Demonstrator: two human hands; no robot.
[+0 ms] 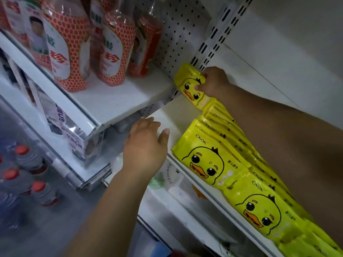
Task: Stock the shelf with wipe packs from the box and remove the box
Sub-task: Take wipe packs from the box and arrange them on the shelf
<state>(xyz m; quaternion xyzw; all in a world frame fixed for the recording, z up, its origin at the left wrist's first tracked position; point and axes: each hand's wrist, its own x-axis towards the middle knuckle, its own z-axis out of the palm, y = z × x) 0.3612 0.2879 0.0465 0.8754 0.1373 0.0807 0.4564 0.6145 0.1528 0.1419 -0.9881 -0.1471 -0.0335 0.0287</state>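
Yellow wipe packs with a duck face stand in rows on the white shelf (pixel 167 115). At the back of the shelf my right hand (pixel 213 81) grips one upright yellow pack (pixel 189 84) by its edge, thumb on the front. More packs (pixel 207 162) fill the front rows, and my right forearm crosses above them. My left hand (pixel 146 143) hovers open over the bare left part of the shelf near its front edge, fingers relaxed, holding nothing. No box is in view.
A neighbouring shelf (pixel 115 101) to the left sits slightly higher and carries orange-patterned bottles (pixel 70 43). A slotted upright (pixel 213 43) and pegboard back the shelves. Bottles with red caps (pixel 24 160) stand on the floor at lower left. Lower shelves hold other goods.
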